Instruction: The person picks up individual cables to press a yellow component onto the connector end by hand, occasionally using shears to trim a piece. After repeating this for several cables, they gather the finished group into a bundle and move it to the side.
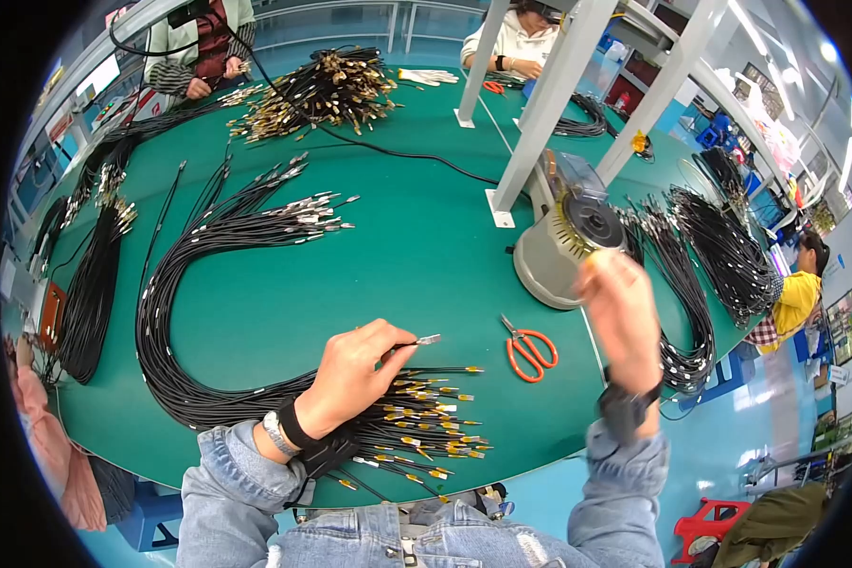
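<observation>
Head view: a person works with two bare hands at a green table (426, 275), smooth and matte, its edge bowed by the lens.
Round machine (547, 267): squat, pale grey drum; a black disc (598, 221) sits in its top, with short yellow pieces standing in an arc along the disc's left side; a clear cover rises behind. Anything deeper inside is hidden.
Left hand (358, 369): thumb and forefinger pinch a thin black cable just behind its silvery tip (429, 339), above the near part of the table.
Right hand (623, 308): raised in front of the drum, fingers bunched and blurred; a yellow spot shows at the fingertips, but I cannot tell whether they grasp anything.
Cable bundle (156, 322): glossy, flexible black strands bent into a C left of the hands; metallic ends fan out at the top, yellow-tagged ends spread below the left hand.
Scissors (532, 355): looped orange handles and short metal blades, lying between the hands.
Far heap (322, 90): tangled black cables bristling with brassy ends.
Right-hand coils (719, 248): dense black cable lengths, curved beside the drum.
Frame posts (549, 114): straight, pale grey metal, with flat square feet.
Cuffs: faded, creased blue denim.
</observation>
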